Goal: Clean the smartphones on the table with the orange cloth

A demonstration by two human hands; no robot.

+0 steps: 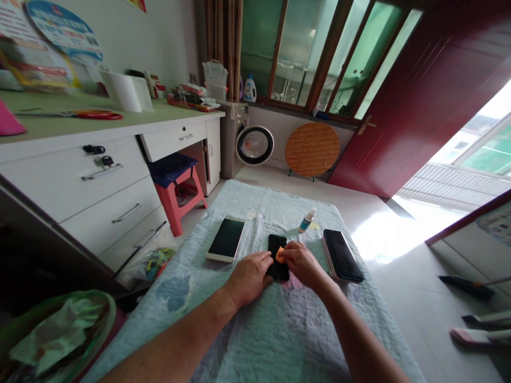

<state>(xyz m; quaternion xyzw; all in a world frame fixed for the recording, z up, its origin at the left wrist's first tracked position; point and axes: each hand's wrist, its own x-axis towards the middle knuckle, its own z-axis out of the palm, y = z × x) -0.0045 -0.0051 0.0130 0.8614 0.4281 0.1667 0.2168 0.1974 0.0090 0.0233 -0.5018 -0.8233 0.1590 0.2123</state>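
Observation:
A small black phone [273,272] lies flat, screen up, on the cloth-covered table. My left hand [248,276] grips its left edge, fingers on the side and thumb near the bottom corner. In my right hand [300,261], pinched between the fingers, is a small orange cloth [280,255] pressed against the phone's screen. To the left lies a larger white-framed phone [227,239] with a dark screen. A small spray bottle [307,220] with a blue label stands beyond my right hand. Farther right, a dark phone [342,254] rests in an open wallet-style case.
A pale blue quilted cloth [263,202] covers the table. Left are a white drawer desk [120,197], a red stool [179,197] and a waste bin [109,306]. A washing machine [229,143] with its door open stands behind, near a round wooden board [312,149] and a red door [383,106].

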